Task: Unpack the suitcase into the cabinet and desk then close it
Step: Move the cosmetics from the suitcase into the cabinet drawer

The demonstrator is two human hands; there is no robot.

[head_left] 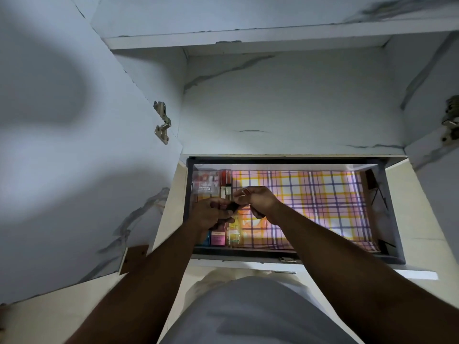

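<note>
Drawer (pixel 387 194) open | small dark item (pixel 232 207) pinched between both hands

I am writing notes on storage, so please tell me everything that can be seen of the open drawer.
The drawer is pulled out below the white marbled cabinet shelf. Its walls look dark grey, perhaps metal. A checked liner in purple, yellow and pink covers the bottom. Small boxes and bottles stand in a row along its left side; the rest of the liner is bare. The left hand and right hand hold a small dark item above that row.
</note>
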